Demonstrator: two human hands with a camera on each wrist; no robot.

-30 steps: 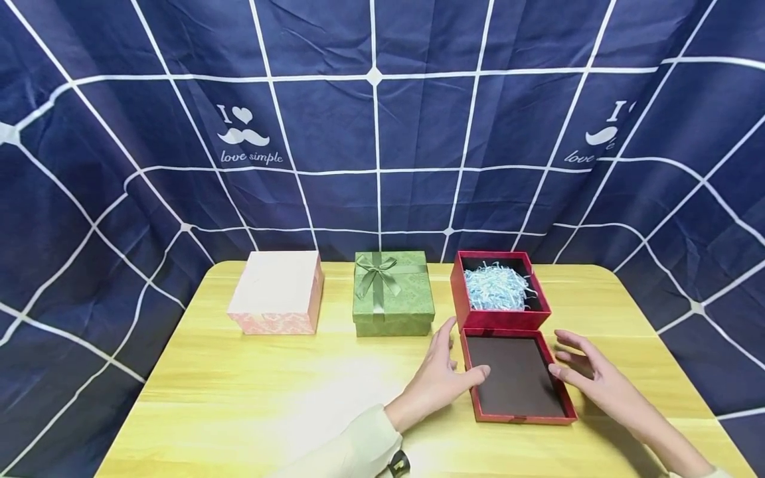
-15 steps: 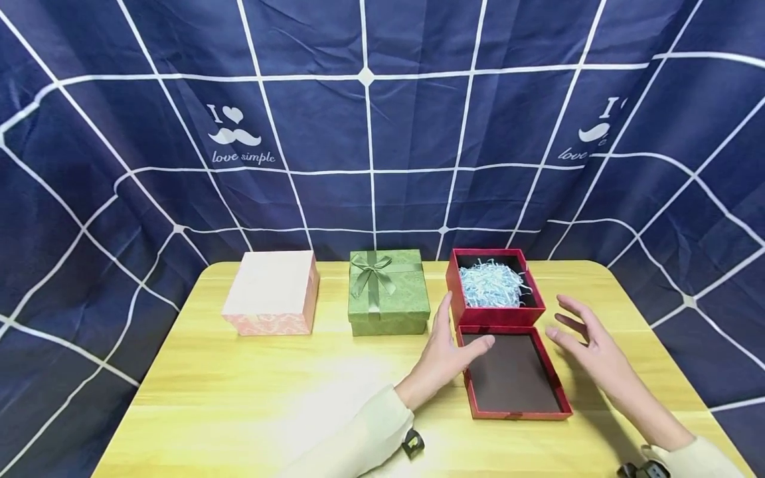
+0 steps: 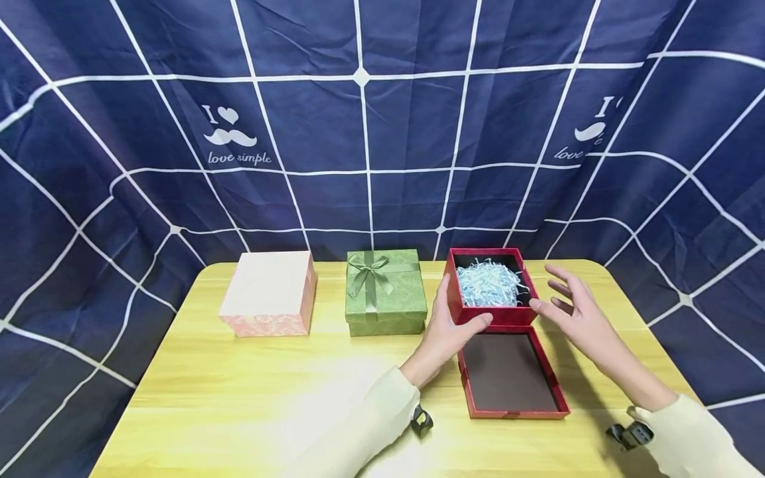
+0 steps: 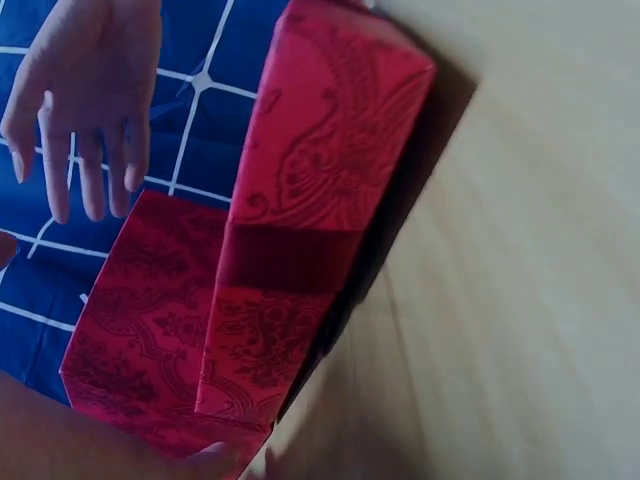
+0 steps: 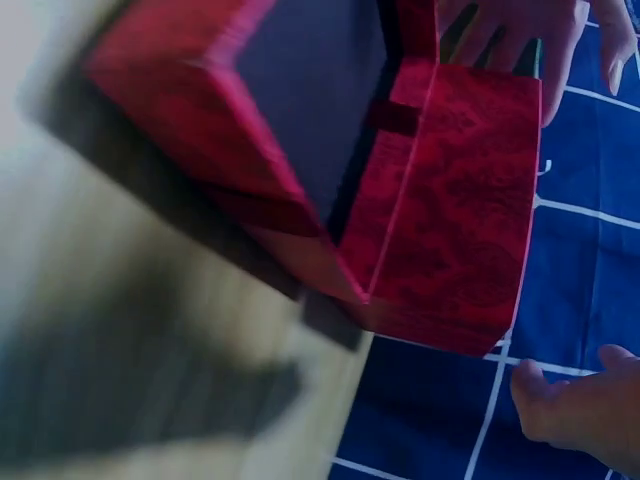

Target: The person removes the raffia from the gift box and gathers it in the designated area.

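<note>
A red patterned box stands uncovered at the back right, filled with pale blue shredded paper. My left hand lies along its left side, fingers extended and thumb at the front wall. Across from it, my right hand is spread beside the right wall, its thumb near the front right corner. In the right wrist view a gap shows between the right hand and the box. Directly in front of the box rests the red lid, dark inside facing up.
To the left of the red box is a green box with a ribbon bow on top. Farther left sits a pink box. All stand on a light wooden table, with a navy grid-patterned curtain behind.
Both hands have moved away from the sides of the lid and forward to the sides of the red box. The boxes and lid stay in place; the head view has shifted slightly.
</note>
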